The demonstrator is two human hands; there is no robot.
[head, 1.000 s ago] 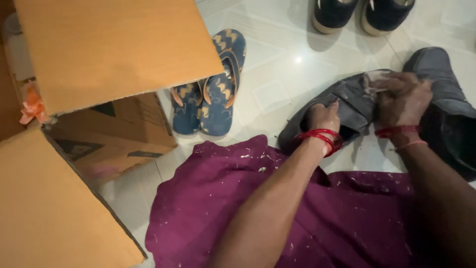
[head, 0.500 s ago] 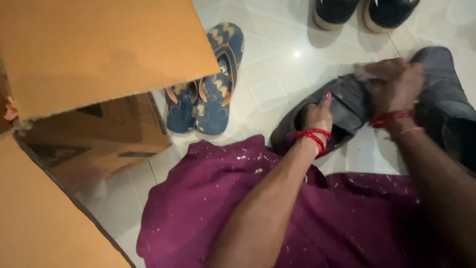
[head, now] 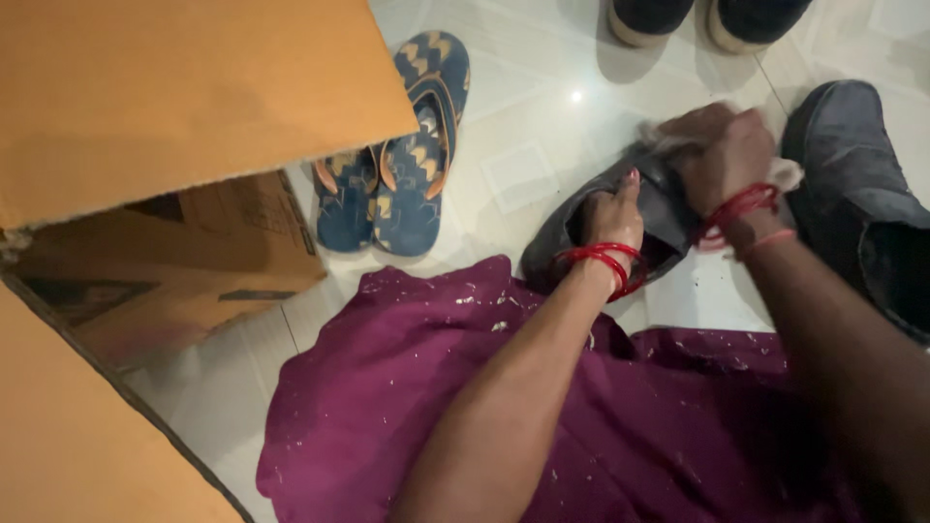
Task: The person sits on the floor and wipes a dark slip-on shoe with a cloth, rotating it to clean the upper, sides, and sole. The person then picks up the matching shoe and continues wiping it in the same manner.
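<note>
Dark grey fabric slip-on shoe (head: 591, 218) on white tiled floor (head: 528, 116), long axis slanting heel-near-you to toe-far-right. Your left hand (head: 612, 218) grips its opening rim. Your right hand (head: 719, 155), clenched on pale crumpled cloth (head: 783, 174), presses shoe's toe end; second grey shoe (head: 857, 184) just right.

Head camera looks steeply down, close over the lap and tiled floor (head: 542, 145).

Red bangles (head: 605, 261) ring both bare forearms above a purple garment (head: 542, 407) flecked with pale specks.
</note>
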